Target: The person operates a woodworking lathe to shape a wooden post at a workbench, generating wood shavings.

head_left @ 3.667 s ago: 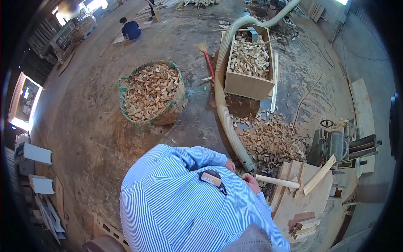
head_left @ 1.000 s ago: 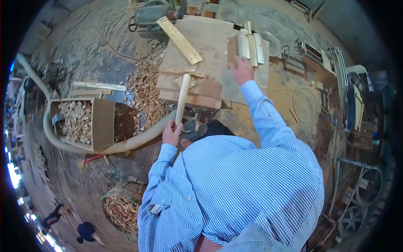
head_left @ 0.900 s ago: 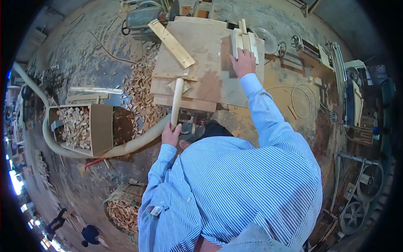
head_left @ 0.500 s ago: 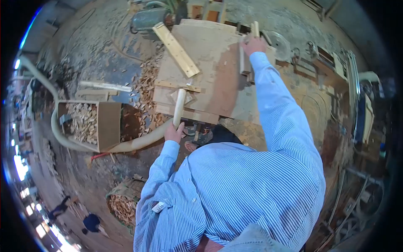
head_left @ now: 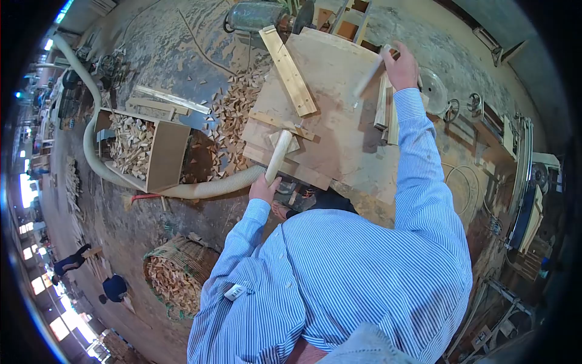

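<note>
My left hand [head_left: 264,189] is closed around the near end of a pale wooden piece [head_left: 279,155], whose far end reaches over the worktable's near edge. Beneath that end lies a small flat block of wood [head_left: 293,144], beside a wooden strip [head_left: 267,119] on the tabletop. At the far right of the worktable [head_left: 339,130], my right hand [head_left: 401,68] pinches a wooden stick [head_left: 368,76] by its upper end; the stick is blurred by motion. Several wooden pieces [head_left: 383,106] lie side by side just below this hand.
A long board with holes [head_left: 288,70] lies across the table. Left of it, triangular offcuts [head_left: 227,133] cover the floor near an open wooden box [head_left: 167,155] and a thick hose [head_left: 212,187]. A basket of offcuts [head_left: 176,279] stands near my left elbow. Two people [head_left: 115,288] are far left.
My right hand has lifted off the pile, with a wooden stick now in its fingers. The left hand still grips its wooden piece. The whole view has shifted somewhat.
</note>
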`<state>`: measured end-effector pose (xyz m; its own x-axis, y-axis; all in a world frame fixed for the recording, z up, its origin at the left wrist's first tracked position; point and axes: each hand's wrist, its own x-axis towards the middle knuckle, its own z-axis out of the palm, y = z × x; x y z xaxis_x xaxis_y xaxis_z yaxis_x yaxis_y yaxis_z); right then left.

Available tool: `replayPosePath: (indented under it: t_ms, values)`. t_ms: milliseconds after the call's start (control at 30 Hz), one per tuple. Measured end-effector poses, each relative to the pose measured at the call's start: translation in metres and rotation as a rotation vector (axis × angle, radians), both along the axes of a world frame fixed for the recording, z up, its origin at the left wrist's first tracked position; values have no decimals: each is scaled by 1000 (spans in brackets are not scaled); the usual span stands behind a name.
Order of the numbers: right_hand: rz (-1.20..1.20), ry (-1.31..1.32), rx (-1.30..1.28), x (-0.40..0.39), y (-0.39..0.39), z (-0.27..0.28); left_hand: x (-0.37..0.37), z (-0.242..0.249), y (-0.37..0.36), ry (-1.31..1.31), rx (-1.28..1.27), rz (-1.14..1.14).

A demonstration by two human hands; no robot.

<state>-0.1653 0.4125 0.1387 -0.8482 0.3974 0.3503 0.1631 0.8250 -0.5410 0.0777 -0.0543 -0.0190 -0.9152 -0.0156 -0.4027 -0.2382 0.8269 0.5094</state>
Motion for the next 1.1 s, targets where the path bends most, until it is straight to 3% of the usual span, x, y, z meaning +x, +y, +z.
replayPosePath:
  t_ms: [67,167,333,400,500,600,700,800,1100]
  values:
    - [89,172,-349,-12,-12,-4,2,2,-1,19,61,6]
    - [118,204,-387,-21,-49,-43,5,0,-2,2,-37,0]
    - [163,-8,-448,-11,-120,-142,5,17,3,-3,-100,-20]
    - [170,-43,-287,1,-149,-157,-2,28,10,27,-93,-20]
    - [187,-169,-204,1,-169,-152,-14,27,18,43,-23,-3]
    - [204,-254,-122,-31,-166,-188,-23,17,20,-9,-33,-13]
    - [239,-327,-119,-49,-178,-171,-34,12,24,-61,-77,-18]
    - [220,-242,-171,-66,-195,-179,-34,22,24,-62,-50,-45]
    - [254,-323,-257,-106,-195,-172,-38,20,28,-48,-101,-50]
